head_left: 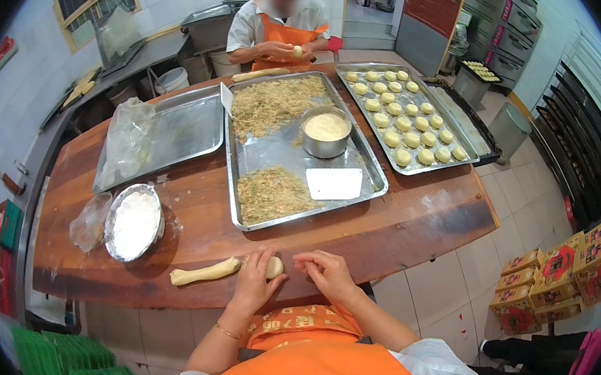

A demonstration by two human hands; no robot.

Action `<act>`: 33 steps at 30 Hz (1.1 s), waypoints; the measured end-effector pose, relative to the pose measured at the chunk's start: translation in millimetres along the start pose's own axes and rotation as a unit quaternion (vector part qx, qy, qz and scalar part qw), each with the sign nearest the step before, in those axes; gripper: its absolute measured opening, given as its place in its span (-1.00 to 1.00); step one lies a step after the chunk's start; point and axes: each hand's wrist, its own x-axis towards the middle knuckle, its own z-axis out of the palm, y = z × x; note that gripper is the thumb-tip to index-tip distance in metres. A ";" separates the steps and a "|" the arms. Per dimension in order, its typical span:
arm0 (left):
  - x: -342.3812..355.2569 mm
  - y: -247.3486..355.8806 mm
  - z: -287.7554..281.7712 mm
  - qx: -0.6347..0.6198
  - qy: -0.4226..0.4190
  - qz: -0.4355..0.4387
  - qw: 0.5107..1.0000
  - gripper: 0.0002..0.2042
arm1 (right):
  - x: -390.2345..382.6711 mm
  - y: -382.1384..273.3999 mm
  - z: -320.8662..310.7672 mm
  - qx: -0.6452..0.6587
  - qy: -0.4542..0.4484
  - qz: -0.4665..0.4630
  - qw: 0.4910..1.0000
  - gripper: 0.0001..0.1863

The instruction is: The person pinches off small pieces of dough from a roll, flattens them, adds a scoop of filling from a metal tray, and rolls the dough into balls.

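Note:
A pale rope of dough lies on the near part of the wooden table, its right end by my left hand. That hand rests palm down, with a small round piece of dough between its thumb and forefinger. Just to the right, my right hand hovers over the table, its fingers loosely bent and apart, holding nothing. A metal bowl of white flour stands to the left of the dough rope.
Beyond my hands, a large metal tray holds crumbly filling, a metal bowl and a white scraper. Round dough pieces fill the right tray. A plastic bag lies on the left tray. Across the table, a person holds dough.

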 end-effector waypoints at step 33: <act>37.7 86.7 28.0 -0.660 -0.084 -0.244 0.706 -0.66 | -18.7 0.3 -32.6 -0.217 0.030 -0.160 0.963 -0.27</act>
